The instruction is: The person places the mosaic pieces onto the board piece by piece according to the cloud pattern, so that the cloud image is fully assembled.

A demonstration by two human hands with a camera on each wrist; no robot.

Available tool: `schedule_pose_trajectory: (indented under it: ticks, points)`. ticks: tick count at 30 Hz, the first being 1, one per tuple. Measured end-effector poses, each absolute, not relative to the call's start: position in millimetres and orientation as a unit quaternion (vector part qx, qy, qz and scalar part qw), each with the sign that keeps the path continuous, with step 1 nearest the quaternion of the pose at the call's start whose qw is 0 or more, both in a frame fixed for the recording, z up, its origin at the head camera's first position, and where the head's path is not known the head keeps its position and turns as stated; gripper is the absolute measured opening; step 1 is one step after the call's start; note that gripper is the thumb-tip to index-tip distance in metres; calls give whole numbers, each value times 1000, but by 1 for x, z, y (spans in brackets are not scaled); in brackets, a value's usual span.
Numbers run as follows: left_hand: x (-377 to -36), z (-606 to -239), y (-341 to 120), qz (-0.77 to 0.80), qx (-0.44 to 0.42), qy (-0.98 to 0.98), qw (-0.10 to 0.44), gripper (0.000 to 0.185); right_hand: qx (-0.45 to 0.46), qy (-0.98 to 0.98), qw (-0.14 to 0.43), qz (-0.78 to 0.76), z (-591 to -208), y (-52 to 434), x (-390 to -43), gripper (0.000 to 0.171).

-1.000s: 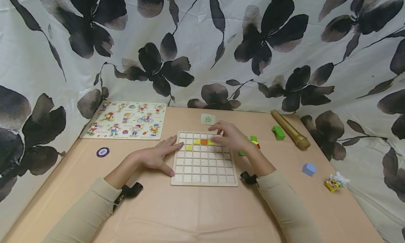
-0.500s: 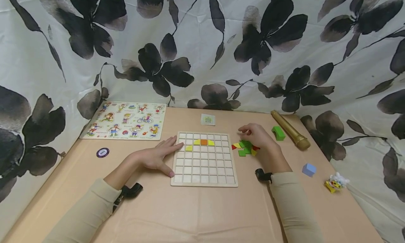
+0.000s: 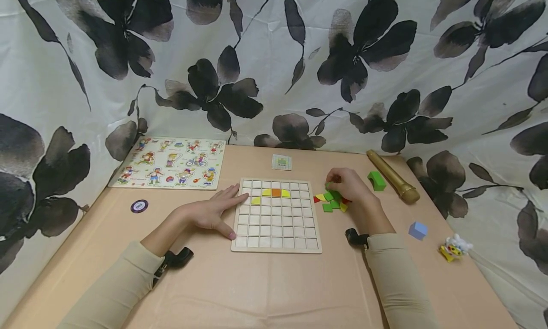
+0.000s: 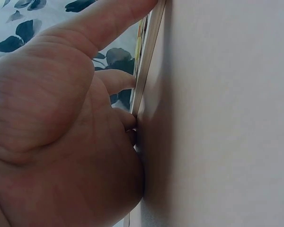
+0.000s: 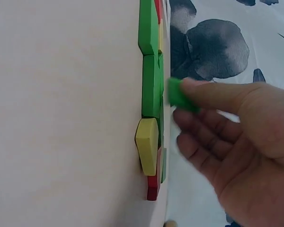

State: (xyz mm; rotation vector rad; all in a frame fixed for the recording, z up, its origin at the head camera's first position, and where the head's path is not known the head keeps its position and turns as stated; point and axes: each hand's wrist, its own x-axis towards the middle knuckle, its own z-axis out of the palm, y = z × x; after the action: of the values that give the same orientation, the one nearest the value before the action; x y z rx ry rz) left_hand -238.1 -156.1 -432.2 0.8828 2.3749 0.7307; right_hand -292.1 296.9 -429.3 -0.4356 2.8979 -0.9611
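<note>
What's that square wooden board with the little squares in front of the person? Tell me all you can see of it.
The grid board is pale wood, lying flat on the tan table, with raised ribs dividing it into small square cells. Most cells are bare; near the top sit three yellow pieces and one orange. The left hand rests flat against its left edge. The right hand is apart from it, over loose coloured pieces.

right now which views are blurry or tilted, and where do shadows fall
Head view: sharp, evenly lit, edges slightly bowed. Left wrist view: turned sideways, left hand fills the frame, shadow along the grid board edge. Right wrist view: also sideways, right hand and its green piece blurred.
</note>
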Motion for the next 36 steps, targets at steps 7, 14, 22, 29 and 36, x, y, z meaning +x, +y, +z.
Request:
schedule_pose_trajectory:
  ticks: [7, 14, 22, 29, 36]
  points:
    - [-238, -431, -155, 269, 326, 871, 250, 119, -170, 918, 11, -357, -415, 278, -288, 23]
    - [-238, -427, -154, 266, 319, 873, 256, 119, -215, 889, 55, -401, -398, 235, -283, 28]
    - [-239, -429, -154, 268, 318, 872, 258, 119, -307, 882, 95, -346, -395, 185, -286, 21]
    - [-239, -430, -155, 268, 316, 873, 256, 119, -361, 882, 126, -274, -401, 150, -285, 19]
    - [-239, -431, -154, 265, 324, 873, 252, 119, -368, 896, 132, -210, -404, 132, -279, 20]
